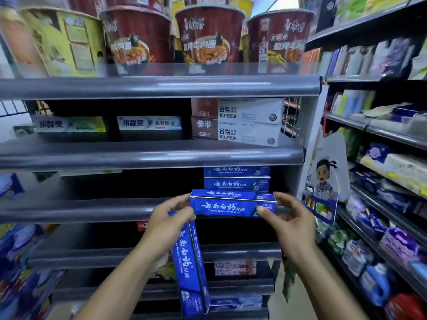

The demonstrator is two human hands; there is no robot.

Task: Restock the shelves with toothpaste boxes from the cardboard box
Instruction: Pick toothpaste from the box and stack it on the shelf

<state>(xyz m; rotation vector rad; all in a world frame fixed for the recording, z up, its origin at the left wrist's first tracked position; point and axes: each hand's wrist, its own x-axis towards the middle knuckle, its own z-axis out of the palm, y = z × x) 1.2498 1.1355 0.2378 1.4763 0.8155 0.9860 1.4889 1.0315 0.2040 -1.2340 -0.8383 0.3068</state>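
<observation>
A blue toothpaste box (228, 205) lies level in front of the third shelf's edge (92, 211), held between both hands. My left hand (168, 224) pinches its left end and also grips a second blue box (191, 266) that hangs down on end. My right hand (291, 222) pinches the right end with thumb and fingers. Two matching blue boxes (236, 179) are stacked on the shelf just behind. The cardboard box is out of view.
The shelf above carries green-and-white toothpaste boxes (149, 123) and a brown-and-white stack (238, 121). Instant noodle cups (209, 34) line the top shelf. A second shelving unit (381, 158) packed with goods stands close on the right. The third shelf's left part (115, 188) is dark.
</observation>
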